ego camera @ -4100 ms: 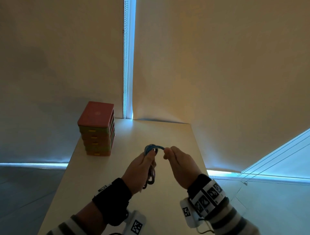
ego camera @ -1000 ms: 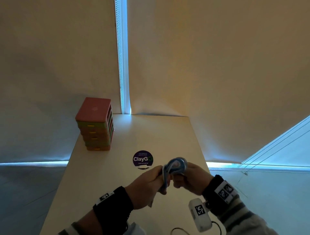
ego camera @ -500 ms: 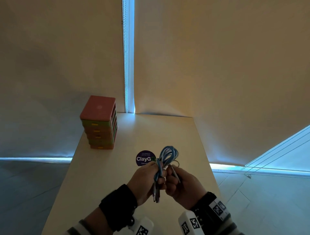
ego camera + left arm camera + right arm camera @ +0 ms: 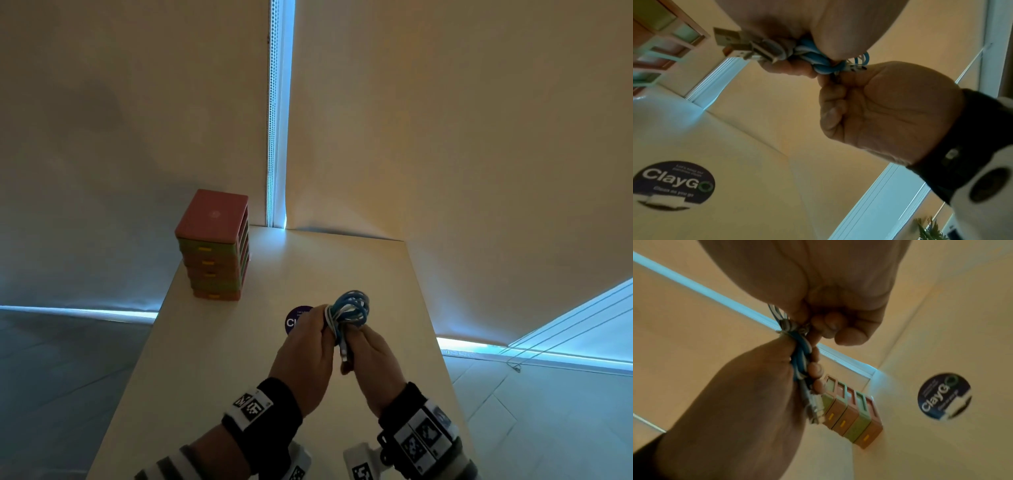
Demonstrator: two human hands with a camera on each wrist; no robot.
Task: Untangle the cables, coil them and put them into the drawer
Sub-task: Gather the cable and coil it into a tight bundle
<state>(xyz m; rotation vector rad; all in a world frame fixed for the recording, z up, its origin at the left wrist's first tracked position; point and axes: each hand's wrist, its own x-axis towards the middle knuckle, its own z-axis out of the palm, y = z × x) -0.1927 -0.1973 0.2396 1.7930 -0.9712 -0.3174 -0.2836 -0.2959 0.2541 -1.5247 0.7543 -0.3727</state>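
A coiled bundle of blue and white cables (image 4: 350, 309) is held up over the beige table (image 4: 212, 359). My left hand (image 4: 317, 330) grips the bundle's waist, with the loops standing above the fist. USB plugs (image 4: 735, 43) stick out below it. My right hand (image 4: 363, 340) sits tight against the left and pinches the cables (image 4: 799, 360) at the wrap, its fingers (image 4: 830, 104) curled. A small plug end (image 4: 857, 68) pokes out beside them. The stacked pink and green drawer unit (image 4: 214, 250) stands at the table's far left, with its drawers shut.
A round dark ClayGo sticker (image 4: 295, 320) lies on the table just left of my hands. Drawn beige blinds (image 4: 479, 154) close off the back and right. The table's right edge (image 4: 435, 342) runs near my right hand, with tiled floor (image 4: 548, 411) beyond.
Over the last second the bundle has turned upright, loops up and plugs hanging down. Both hands have stayed pressed together and shifted slightly forward towards the sticker.
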